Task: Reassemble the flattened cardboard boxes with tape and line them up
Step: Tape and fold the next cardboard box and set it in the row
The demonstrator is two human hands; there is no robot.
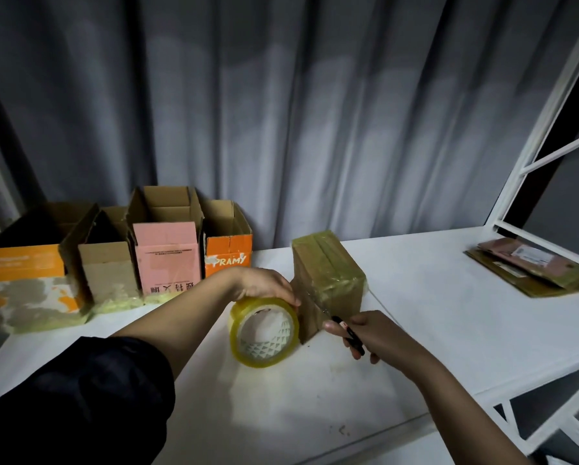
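While the left hand gripped the slippery tape roll by its rim, the right hand's fingers pinched the scissors beside the light, stiff taped box.

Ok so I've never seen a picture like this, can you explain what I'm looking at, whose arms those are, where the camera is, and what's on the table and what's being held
There is no machine here: the arms belong to a person, and the single camera sits on their head, looking forward and down.

The left hand grips a big roll of clear yellowish packing tape standing on the white table. The right hand holds a small black-handled cutting tool with its blade up against the tape by a brown cardboard box wrapped in tape.

At the back left, four open-topped cardboard boxes stand in a row: a wide orange one, a plain brown one, a pink one and an orange one printed PRAMY. On the right lies a pile of flattened cardboard.
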